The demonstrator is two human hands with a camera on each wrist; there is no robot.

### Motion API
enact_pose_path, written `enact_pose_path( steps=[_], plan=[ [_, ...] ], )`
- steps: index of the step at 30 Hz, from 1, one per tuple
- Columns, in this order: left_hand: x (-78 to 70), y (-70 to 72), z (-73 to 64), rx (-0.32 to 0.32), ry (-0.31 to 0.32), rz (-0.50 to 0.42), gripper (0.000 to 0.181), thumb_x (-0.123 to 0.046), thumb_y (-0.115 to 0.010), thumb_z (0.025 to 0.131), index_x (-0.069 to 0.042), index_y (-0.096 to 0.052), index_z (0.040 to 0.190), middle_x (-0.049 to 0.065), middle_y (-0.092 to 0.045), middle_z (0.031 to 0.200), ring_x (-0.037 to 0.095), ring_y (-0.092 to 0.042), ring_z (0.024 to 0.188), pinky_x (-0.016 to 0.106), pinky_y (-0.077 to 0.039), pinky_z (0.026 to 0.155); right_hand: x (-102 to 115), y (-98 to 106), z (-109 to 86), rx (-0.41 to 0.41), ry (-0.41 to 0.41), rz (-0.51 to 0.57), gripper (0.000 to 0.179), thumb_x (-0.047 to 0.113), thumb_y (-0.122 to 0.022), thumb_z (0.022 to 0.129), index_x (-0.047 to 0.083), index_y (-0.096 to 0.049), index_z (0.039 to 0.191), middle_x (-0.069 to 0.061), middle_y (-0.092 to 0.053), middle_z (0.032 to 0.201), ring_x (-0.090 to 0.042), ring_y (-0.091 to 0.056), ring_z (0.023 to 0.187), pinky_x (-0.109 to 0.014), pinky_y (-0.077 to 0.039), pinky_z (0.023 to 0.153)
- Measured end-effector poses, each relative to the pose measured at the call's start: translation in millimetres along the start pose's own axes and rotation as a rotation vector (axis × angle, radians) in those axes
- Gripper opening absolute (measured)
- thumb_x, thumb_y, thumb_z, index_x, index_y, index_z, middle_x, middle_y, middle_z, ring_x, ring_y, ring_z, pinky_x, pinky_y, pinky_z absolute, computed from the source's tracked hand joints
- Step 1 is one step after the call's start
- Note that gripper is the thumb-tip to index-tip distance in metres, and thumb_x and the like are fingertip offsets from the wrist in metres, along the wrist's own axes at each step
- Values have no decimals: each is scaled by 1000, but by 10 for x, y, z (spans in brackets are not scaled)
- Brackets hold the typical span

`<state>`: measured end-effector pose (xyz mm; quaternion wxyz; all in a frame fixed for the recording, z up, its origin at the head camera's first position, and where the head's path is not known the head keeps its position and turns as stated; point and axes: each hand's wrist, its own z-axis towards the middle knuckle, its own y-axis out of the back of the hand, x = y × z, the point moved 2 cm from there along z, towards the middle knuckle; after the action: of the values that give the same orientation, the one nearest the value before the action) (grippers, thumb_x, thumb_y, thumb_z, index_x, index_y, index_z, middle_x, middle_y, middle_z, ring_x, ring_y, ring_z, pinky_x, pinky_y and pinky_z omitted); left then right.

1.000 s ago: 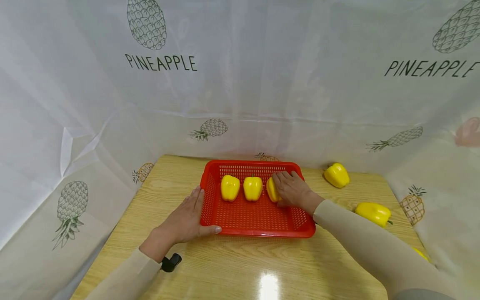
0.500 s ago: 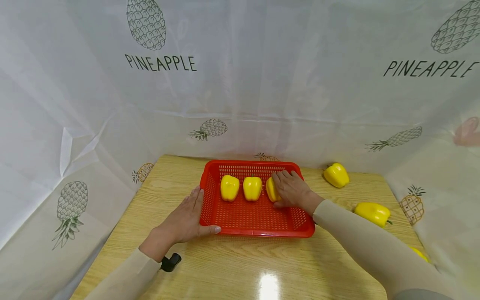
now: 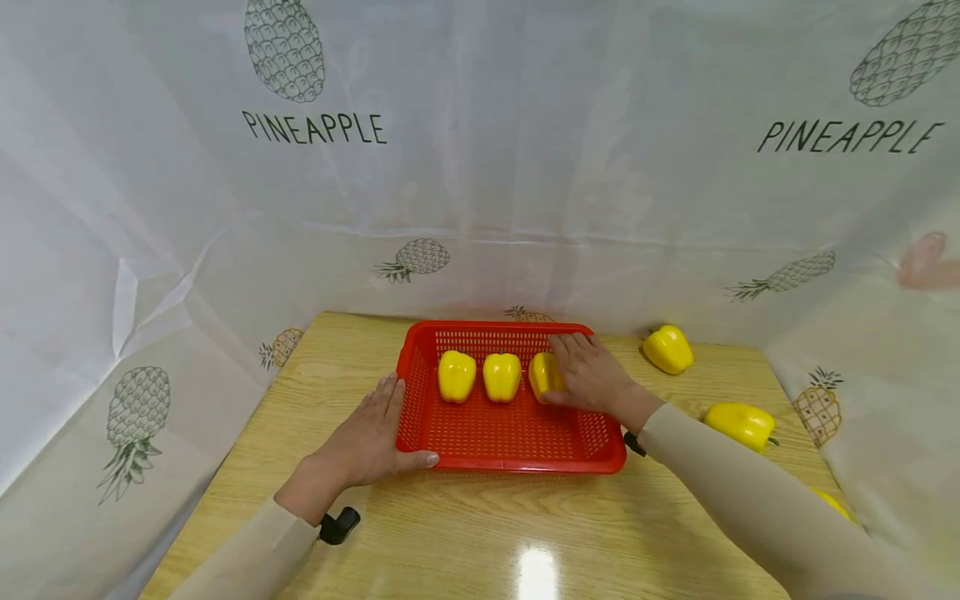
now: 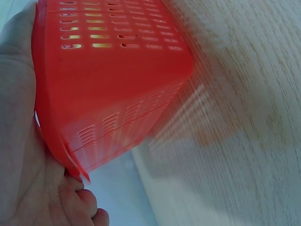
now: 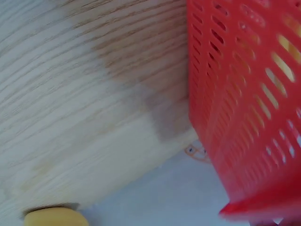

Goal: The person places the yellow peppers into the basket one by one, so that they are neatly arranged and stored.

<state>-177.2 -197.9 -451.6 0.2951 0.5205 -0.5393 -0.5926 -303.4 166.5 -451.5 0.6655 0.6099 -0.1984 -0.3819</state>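
Inside the red plastic basket (image 3: pixel 517 465) three yellow bell peppers stand in a row: the left pepper (image 3: pixel 457 377), the middle pepper (image 3: pixel 502 377) and the right pepper (image 3: pixel 543 379). My right hand (image 3: pixel 600 379) is at the right pepper with its fingers extended and the thumb near its lower side; whether it still touches is hard to see. My left hand (image 3: pixel 363 437) rests against the basket's left side, fingers fairly straight along the wall and thumb over the front rim. In the left wrist view that hand (image 4: pixel 28 141) lies along the basket's rim.
On the wooden table (image 3: pixel 442 533), right of the basket, lie a yellow bell pepper (image 3: pixel 667 349) at the back, another pepper (image 3: pixel 741 426) nearer, and a partly hidden yellow thing (image 3: pixel 832 503) beside my sleeve. A white pineapple-print sheet (image 3: pixel 525 183) surrounds the table's back and sides.
My right hand has eased to the right off the right pepper, leaving more of it visible. The left hand keeps its place on the basket. The head view has shifted slightly.
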Motion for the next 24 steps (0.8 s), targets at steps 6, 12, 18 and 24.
enact_pose_path(
  steps=[6, 12, 18, 24],
  plan=[
    [-4, -4, -9, -7, -7, -5, 134, -87, -58, 85, 8, -8, 166, 28, -3, 175, 46, -6, 163, 61, -19, 130, -139, 164, -170, -107, -58, -14, 89, 66, -71, 92, -5, -49, 142, -22, -63, 131, -40, -60, 122, -55, -50, 108],
    [-13, -9, 1, -12, -9, 1, 136, -89, -57, 84, 8, -8, 166, 28, -4, 175, 44, -7, 163, 59, -20, 130, -314, 271, -441, -215, -170, 24, 79, 52, -73, 96, -8, -50, 141, -27, -62, 133, -46, -59, 122, -60, -51, 103],
    [-10, -14, 11, -9, -8, 2, 136, -89, -56, 85, 9, -7, 165, 28, -3, 175, 45, -6, 163, 60, -20, 130, -534, 247, -855, -357, -271, -15, 72, 43, -80, 90, -13, -52, 126, -28, -61, 112, -48, -60, 102, -58, -52, 80],
    [-5, -14, 6, -5, 0, 9, 137, -91, -55, 83, 8, -7, 166, 27, -2, 175, 43, -6, 164, 58, -21, 130, -740, 153, -1322, -368, -384, -93, 72, 40, -86, 83, -16, -51, 111, -32, -58, 97, -50, -57, 83, -56, -49, 65]
  ],
)
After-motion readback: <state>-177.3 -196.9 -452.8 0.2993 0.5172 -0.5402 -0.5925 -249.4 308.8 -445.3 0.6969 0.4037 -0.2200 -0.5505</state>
